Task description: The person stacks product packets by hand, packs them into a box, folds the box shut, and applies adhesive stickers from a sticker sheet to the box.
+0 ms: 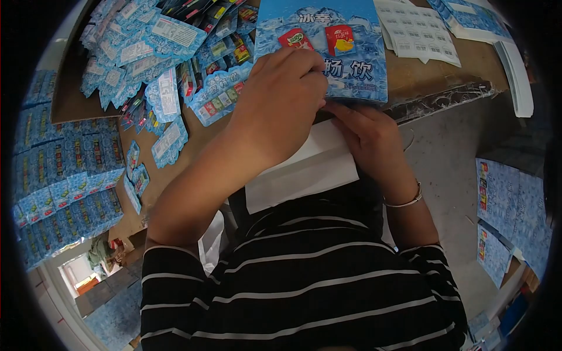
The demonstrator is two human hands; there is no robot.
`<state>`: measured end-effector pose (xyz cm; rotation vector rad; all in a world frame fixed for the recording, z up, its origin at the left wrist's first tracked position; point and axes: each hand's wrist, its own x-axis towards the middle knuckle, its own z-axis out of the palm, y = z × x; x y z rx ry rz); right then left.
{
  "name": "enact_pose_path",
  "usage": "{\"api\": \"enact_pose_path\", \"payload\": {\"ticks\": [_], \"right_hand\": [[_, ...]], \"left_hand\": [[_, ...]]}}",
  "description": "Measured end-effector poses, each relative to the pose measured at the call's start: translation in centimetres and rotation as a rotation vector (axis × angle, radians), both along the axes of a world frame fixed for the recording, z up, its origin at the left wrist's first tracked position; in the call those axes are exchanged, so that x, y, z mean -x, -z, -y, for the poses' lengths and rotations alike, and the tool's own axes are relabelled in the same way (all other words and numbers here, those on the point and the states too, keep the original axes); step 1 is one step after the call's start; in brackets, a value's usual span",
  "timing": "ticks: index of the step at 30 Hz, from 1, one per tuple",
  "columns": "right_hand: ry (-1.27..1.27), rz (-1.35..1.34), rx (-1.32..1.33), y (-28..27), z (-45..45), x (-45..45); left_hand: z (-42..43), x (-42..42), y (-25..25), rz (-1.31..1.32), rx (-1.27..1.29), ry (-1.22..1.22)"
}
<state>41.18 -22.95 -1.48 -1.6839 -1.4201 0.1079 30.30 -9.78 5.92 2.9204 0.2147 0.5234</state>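
Observation:
A blue cardboard box (357,76), printed with ice cubes and red packs, lies on the table in front of me. Its white inner flap (304,181) hangs over the table edge toward my lap. My left hand (287,93) is over the box's near left part, fingers curled and closed; whatever they pinch is hidden beneath them. At the near edge, my right hand (372,134) grips the box where the flap begins, its fingers partly under that edge. A bracelet (407,199) circles the right wrist.
Blue, wavy-edged printed packets (146,52) are heaped at the left, several loose near the table edge. White label sheets (418,32) lie at the upper right. Stacked blue boxes (64,164) stand at the far left, and blue cartons (509,205) on the right.

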Motion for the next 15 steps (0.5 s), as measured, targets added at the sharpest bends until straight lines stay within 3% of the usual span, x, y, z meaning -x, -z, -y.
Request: {"api": "enact_pose_path", "payload": {"ticks": [15], "right_hand": [[-0.009, 0.013, 0.018, 0.13, 0.1, 0.03]], "left_hand": [[-0.15, 0.21, 0.96, 0.113, -0.109, 0.001]]}}
